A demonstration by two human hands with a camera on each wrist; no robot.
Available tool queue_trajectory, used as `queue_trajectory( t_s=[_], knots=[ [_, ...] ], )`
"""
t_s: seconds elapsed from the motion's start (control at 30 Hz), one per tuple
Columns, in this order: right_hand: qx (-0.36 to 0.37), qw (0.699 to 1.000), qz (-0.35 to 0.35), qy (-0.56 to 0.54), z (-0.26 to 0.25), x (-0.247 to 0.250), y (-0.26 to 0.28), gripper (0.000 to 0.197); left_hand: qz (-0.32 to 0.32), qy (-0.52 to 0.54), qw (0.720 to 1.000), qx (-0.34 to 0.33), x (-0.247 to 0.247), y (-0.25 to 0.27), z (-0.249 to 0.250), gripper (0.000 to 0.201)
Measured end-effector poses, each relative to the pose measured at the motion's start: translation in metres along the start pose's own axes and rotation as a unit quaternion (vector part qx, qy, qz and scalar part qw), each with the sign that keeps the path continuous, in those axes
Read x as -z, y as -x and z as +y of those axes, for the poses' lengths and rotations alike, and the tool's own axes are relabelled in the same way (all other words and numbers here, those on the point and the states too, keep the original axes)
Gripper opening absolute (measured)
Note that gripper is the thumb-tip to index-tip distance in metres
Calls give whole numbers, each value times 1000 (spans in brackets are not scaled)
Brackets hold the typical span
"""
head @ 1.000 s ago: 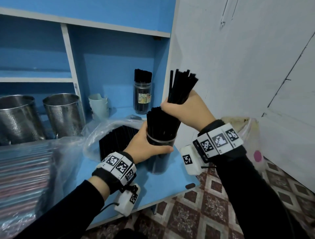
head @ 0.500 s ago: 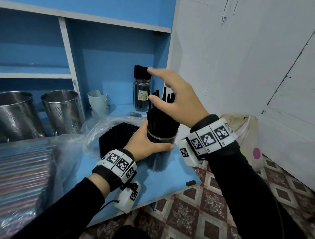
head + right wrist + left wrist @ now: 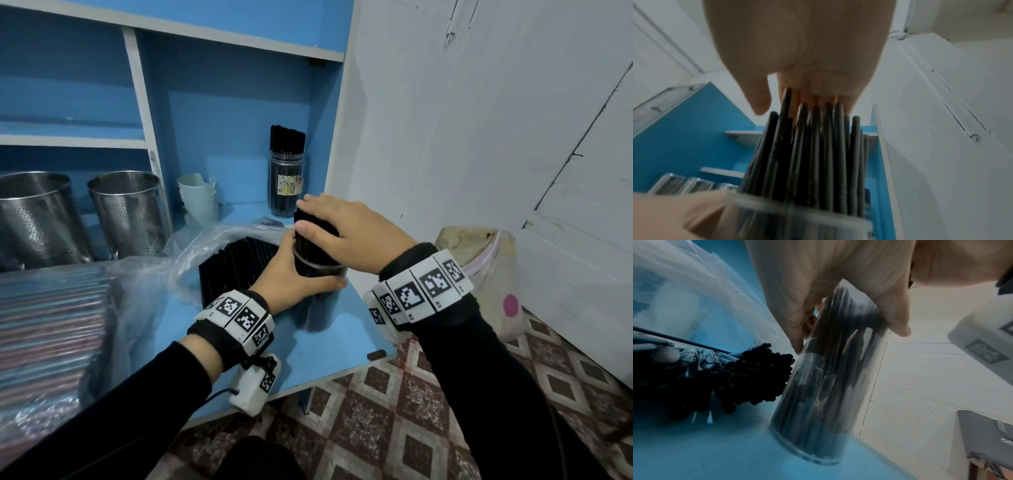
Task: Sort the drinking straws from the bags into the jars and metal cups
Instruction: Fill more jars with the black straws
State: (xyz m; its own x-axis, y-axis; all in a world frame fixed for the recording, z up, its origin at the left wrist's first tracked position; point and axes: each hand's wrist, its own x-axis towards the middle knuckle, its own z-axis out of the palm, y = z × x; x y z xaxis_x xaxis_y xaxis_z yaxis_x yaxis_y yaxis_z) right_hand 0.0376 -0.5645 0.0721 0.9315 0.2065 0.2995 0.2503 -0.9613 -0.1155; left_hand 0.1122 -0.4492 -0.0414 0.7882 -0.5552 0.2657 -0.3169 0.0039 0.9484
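Observation:
A clear jar packed with black straws stands on the blue table near its right edge. My left hand grips the jar just below its rim; the left wrist view shows the fingers wrapped round the jar. My right hand lies flat, palm down, on the straw tops, fingers straight. Left of the jar, a clear plastic bag holds more black straws. Another bag of coloured straws lies at the far left.
A second jar full of black straws stands at the back of the shelf. Two perforated metal cups and stacked pale cups stand at the back left. A white wall is to the right, with a sack on the tiled floor.
My right hand let go of the raised bundle of straws, opened above the jar, then came down flat onto the straw tops. The straws sit lower in the jar. The left hand kept its grip.

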Motion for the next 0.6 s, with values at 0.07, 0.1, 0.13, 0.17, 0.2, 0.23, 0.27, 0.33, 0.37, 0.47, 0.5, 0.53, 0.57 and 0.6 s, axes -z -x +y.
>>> queue_trajectory(
  t_s=[0.07, 0.1, 0.13, 0.17, 0.2, 0.23, 0.27, 0.33, 0.37, 0.47, 0.5, 0.53, 0.57, 0.6],
  knots=[
    [-16, 1000, 12, -12, -2, 0, 1, 51, 4, 9, 1000, 11, -1, 3, 0, 102],
    [-12, 999, 43, -24, -5, 1, 1, 50, 0, 15, 1000, 17, 0, 5, 0, 108],
    [0, 996, 81, -38, -9, 1, 1, 48, -9, 21, 999, 23, 2, 8, 0, 115],
    [17, 991, 123, -58, -13, 1, 0, 44, -19, 24, 999, 27, 4, 11, 0, 122],
    [39, 980, 173, -86, -18, -1, -1, 40, -22, 23, 999, 25, 8, 15, 1, 123],
    [63, 965, 227, -116, -24, -3, -2, 34, -8, 21, 1000, 18, 12, 19, 3, 117],
    [86, 946, 280, -138, -31, -5, -4, 27, 22, 23, 999, 5, 19, 23, 6, 104],
    [111, 915, 354, -159, -47, -12, -8, 15, 110, 19, 993, -27, 37, 28, 12, 73],
    [116, 908, 367, -166, -54, -18, -12, 9, 156, 2, 987, -44, 49, 29, 14, 60],
    [103, 919, 322, -201, -73, -44, -26, 5, 255, -46, 964, -66, 88, 29, 17, 44],
    [84, 933, 280, -211, -77, -54, -32, 6, 278, -54, 957, -67, 100, 29, 17, 47],
    [59, 949, 226, -213, -81, -66, -38, 7, 299, -62, 950, -62, 111, 29, 17, 50],
    [30, 966, 164, -197, -83, -77, -44, 8, 316, -71, 945, -49, 121, 29, 15, 51],
    [0, 981, 100, -166, -84, -87, -51, 11, 330, -83, 940, -26, 131, 28, 13, 50]
  ],
)
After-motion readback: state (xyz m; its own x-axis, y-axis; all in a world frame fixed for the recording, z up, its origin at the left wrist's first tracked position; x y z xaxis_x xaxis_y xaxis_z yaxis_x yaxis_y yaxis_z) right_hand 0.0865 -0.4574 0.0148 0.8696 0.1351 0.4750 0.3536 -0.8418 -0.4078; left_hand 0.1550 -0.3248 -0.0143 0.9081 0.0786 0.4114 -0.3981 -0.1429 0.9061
